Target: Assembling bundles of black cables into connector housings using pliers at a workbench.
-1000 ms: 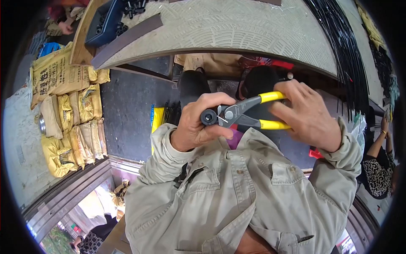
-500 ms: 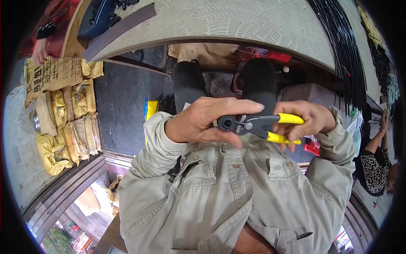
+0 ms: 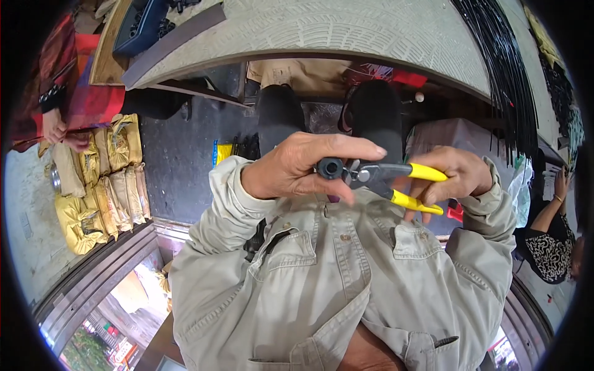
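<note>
My left hand [image 3: 297, 164] is closed around a short black round fitting [image 3: 330, 167] with a hole in its end, fingers along the far side and thumb along the near side. Pliers with yellow handles [image 3: 427, 173] have their grey metal head right beside the fitting. My right hand [image 3: 455, 176] wraps round the handles, which stand apart. Whether the jaws bite on the fitting cannot be made out. Both hands are above my lap, in front of my light khaki shirt.
Ahead is a pale textured table [image 3: 346, 31] with a blue bin [image 3: 139, 34] of black parts. Thin black strips [image 3: 507, 80] hang over its right edge. Yellow and brown sacks [image 3: 77, 222] lie left, near a person in red [image 3: 68, 68]. Another person [image 3: 550, 250] works at the far right.
The person in red has come further into view at the left and now covers part of the sacks. My hands and the pliers have barely shifted; the handles look slightly further apart.
</note>
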{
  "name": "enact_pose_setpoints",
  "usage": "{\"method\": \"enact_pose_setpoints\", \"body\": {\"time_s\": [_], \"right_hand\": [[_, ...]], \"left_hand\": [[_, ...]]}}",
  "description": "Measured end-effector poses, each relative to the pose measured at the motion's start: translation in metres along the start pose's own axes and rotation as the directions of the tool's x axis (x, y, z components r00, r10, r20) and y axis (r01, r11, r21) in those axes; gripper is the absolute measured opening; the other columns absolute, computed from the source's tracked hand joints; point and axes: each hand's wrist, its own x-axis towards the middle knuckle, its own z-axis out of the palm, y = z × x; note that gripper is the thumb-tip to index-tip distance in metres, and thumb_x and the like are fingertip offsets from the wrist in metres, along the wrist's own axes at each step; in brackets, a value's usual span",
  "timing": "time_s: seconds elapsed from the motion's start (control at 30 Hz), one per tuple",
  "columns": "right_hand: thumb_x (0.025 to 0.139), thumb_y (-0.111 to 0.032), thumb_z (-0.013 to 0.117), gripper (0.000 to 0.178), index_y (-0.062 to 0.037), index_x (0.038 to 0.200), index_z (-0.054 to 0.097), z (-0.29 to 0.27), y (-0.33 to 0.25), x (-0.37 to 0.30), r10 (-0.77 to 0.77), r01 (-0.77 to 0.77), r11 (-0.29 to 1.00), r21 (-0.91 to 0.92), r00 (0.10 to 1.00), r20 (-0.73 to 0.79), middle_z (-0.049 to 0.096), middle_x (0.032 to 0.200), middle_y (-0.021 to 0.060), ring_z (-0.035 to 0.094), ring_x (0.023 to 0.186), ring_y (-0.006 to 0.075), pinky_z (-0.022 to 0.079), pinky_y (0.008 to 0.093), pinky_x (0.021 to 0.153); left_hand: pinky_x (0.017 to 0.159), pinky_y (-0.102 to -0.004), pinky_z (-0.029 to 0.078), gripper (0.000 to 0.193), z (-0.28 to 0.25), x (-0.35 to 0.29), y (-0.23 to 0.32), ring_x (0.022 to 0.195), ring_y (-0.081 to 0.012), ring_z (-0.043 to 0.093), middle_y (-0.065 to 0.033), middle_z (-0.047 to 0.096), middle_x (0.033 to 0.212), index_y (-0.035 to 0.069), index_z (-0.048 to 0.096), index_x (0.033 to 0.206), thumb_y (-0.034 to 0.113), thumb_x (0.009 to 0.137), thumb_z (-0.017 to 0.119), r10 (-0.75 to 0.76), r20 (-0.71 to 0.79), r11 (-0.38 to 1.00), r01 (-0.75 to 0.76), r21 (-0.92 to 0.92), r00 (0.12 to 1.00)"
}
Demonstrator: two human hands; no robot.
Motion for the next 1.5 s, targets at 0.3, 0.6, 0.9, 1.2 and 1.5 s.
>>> {"method": "enact_pose_setpoints", "body": {"time_s": [0.3,0.6,0.9,1.2,1.5], "right_hand": [[0.063,-0.014,0.064,0.046,-0.0041,0.107,0.055,-0.001,-0.012,0.038,-0.657,-0.248,-0.076,-0.966,0.741,-0.139,0.049,0.111,0.0191,0.051,0.096,0.0332,0.040,0.0424,0.085],[0.074,-0.015,0.048,0.034,-0.0006,0.105,0.054,-0.042,-0.040,0.050,-0.638,-0.397,-0.305,-0.866,0.760,-0.123,0.040,0.128,0.0212,0.038,0.122,0.0362,0.017,0.0586,0.102],[0.066,-0.010,0.068,0.032,-0.0003,0.093,0.053,-0.061,-0.004,0.117,-0.777,-0.022,0.115,-0.993,0.621,-0.104,0.050,0.095,0.0177,0.054,0.080,0.0349,0.044,0.0388,0.066],[0.089,-0.009,0.047,0.014,0.0037,0.094,0.052,-0.110,0.069,0.169,-0.822,0.332,0.458,-0.825,0.511,-0.251,0.053,0.087,0.0128,0.051,0.071,0.0214,0.042,0.0301,0.068],[0.093,-0.021,0.047,0.021,-0.0024,0.096,0.053,-0.086,0.034,0.147,-0.691,0.659,0.678,-0.326,0.421,-0.588,0.047,0.079,0.0019,0.042,0.065,0.0072,0.034,0.0208,0.058]], "left_hand": [[0.068,-0.0271,0.045,0.053,-0.001,0.000,-0.006,0.076,-0.0201,0.057,-0.0087,0.058,0.093,0.004,0.054,0.105,0.033,0.066,0.074,-0.126,-0.380,0.952,0.220,0.215,0.916],[0.071,-0.0282,0.043,0.047,-0.014,0.021,-0.049,0.080,-0.0179,0.054,-0.0071,0.055,0.094,0.003,0.053,0.105,0.032,0.073,0.072,-0.207,-0.483,0.972,0.236,0.000,0.851],[0.062,-0.0267,0.041,0.045,-0.026,0.008,-0.060,0.066,-0.0143,0.052,-0.0093,0.052,0.089,-0.001,0.050,0.106,0.041,0.090,0.044,-0.006,-0.708,0.970,0.177,0.168,0.706],[0.062,-0.0348,0.042,0.035,-0.033,0.009,-0.080,0.070,-0.0321,0.056,-0.0168,0.053,0.081,0.003,0.045,0.106,0.035,0.094,0.037,-0.085,-0.796,0.941,0.310,0.133,0.599],[0.046,-0.0264,0.036,0.042,-0.001,-0.030,-0.038,0.046,-0.0151,0.047,-0.0051,0.044,0.053,0.003,0.049,0.092,0.042,0.094,0.034,0.099,-0.868,0.958,0.188,0.215,0.487]]}}
